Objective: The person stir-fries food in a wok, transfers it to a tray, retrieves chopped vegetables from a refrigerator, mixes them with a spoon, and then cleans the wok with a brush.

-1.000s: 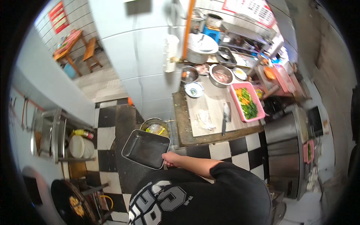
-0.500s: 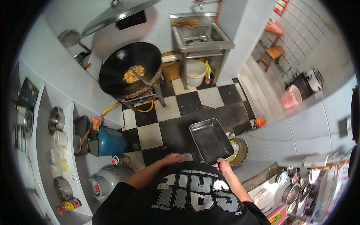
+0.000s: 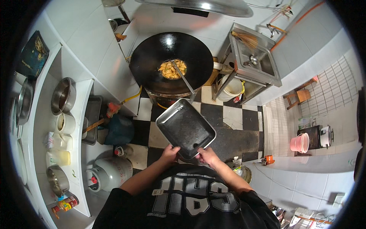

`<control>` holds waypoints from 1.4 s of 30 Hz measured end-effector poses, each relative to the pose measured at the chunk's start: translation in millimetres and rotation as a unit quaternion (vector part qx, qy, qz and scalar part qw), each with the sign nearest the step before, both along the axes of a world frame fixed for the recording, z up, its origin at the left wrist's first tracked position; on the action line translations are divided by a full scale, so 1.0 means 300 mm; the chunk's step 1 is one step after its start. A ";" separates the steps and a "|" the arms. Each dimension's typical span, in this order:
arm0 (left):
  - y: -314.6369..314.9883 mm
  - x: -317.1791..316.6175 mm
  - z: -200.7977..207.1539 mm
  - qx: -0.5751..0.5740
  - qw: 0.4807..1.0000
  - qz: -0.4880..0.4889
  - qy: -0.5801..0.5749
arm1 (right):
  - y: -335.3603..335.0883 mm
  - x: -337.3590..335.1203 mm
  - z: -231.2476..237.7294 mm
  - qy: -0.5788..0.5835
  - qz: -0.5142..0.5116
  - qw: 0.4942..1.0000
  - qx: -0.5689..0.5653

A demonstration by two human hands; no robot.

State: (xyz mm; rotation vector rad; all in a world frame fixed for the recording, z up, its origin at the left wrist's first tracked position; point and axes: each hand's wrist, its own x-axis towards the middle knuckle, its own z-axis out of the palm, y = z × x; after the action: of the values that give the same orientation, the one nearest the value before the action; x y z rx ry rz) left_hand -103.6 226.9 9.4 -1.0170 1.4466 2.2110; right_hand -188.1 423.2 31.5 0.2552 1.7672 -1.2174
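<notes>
A dark rectangular metal tray (image 3: 185, 128) with a pale rim is held out in front of my body, its inside bare. My left hand (image 3: 169, 154) grips its near left edge, thumb over the rim. On the near right corner, my right hand (image 3: 207, 155) is closed with the thumb on top. Beyond the tray stands a large black wok (image 3: 152, 57) on a burner. Cooked yellow-brown food pieces (image 3: 169, 71) lie in its bottom. A long-handled metal utensil (image 3: 183, 76) rests in the wok, its handle slanting toward the tray.
A steel sink (image 3: 267, 68) with a straw brush (image 3: 246, 39) stands at the far right, a white bucket (image 3: 230, 89) beneath. On the left, shelves (image 3: 82, 126) hold bowls and bottles. Gas cylinders (image 3: 114, 171) stand beside them. A pink bucket (image 3: 300, 144) is at right.
My left hand has come over and taken hold of the tray, which my right hand alone held before. The tray has shifted left toward the wok, and my view has turned.
</notes>
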 end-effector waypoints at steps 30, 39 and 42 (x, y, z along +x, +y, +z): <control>-0.010 0.410 -0.337 -0.148 0.899 0.331 -0.246 | -0.365 -0.573 -0.435 0.190 0.418 0.888 0.031; -0.177 0.595 -0.466 -0.173 0.907 0.357 -0.142 | -0.492 -0.467 -0.674 0.024 0.327 0.934 0.146; -0.241 0.630 -0.435 -0.159 0.909 0.311 -0.229 | -0.566 -0.479 -0.759 0.010 0.276 0.949 0.152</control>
State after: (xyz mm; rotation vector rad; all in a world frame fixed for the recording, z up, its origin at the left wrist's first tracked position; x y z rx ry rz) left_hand 85.5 154.4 -121.0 -2.1944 1.4058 1.8949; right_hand -331.7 253.3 -196.2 -0.0792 1.8690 -0.5494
